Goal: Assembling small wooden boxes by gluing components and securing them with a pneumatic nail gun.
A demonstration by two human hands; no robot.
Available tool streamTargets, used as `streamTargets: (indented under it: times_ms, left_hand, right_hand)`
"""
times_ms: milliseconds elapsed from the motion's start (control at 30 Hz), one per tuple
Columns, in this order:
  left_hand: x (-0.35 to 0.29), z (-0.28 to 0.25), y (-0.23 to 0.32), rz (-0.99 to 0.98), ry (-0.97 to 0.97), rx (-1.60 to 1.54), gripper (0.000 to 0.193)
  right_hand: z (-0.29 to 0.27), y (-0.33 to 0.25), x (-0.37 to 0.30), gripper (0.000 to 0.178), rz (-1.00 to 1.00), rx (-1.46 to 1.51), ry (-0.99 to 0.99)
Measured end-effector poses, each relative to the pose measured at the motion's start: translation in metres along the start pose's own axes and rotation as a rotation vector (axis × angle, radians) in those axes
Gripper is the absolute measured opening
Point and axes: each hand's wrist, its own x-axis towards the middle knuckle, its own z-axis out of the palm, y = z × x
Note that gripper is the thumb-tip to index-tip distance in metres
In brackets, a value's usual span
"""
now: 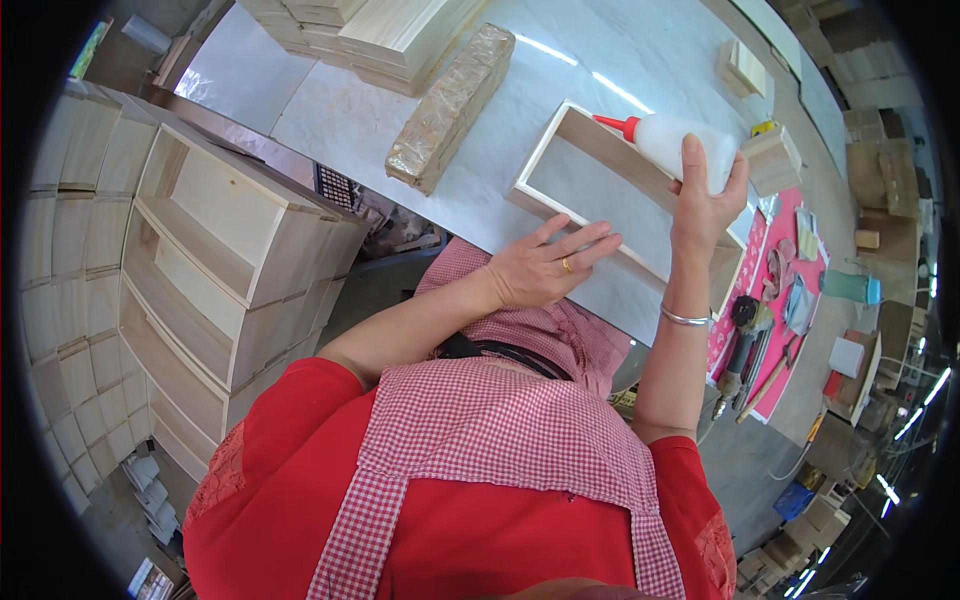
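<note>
A rectangular wooden frame (640,257) with no bottom panel in it lies on the grey marbled tabletop in front of me. My left hand (548,264) rests on its near side, fingers stretched out over the edge. Above the frame's far right part, my right hand (708,190) is wrapped round a white squeeze bottle (672,142). The bottle is tilted onto its side, and its red pointed nozzle (617,126) points left over the frame's far side. Whether anything comes out of the nozzle cannot be made out.
A long block wrapped in brown tape (450,108) lies left of the frame, with stacked wooden boards (400,40) behind it. Tall stacks of wooden boxes (215,230) stand at the left. On the right, a power drill (742,345) and a hammer (770,378) lie on a pink cloth (770,400).
</note>
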Motion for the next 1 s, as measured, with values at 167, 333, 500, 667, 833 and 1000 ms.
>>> streamTargets:
  times_ms: [167,333,500,667,833,1000]
  left_hand:
    - [0.000,0.000,0.000,0.007,-0.005,0.005,0.009]
    - [0.002,-0.002,0.000,0.020,-0.020,0.061,0.007]
    - [0.002,-0.002,0.001,0.012,-0.021,0.078,0.005]
    - [0.004,-0.002,0.002,-0.008,-0.031,0.074,0.009]
    - [0.005,0.002,0.003,-0.004,-0.019,0.066,0.006]
    - [0.003,0.001,0.002,0.010,-0.049,0.100,0.004]
  right_hand:
    - [-0.023,-0.004,-0.001,0.041,0.028,-0.038,0.032]
    - [-0.051,0.001,-0.001,0.041,0.026,-0.053,0.091]
    - [-0.088,0.016,0.001,0.039,0.018,-0.091,0.138]
    - [-0.121,0.019,-0.001,0.037,0.013,-0.091,0.183]
    - [-0.151,0.022,-0.002,0.037,0.013,-0.137,0.237]
    - [-0.184,0.033,-0.003,0.036,-0.026,-0.176,0.297]
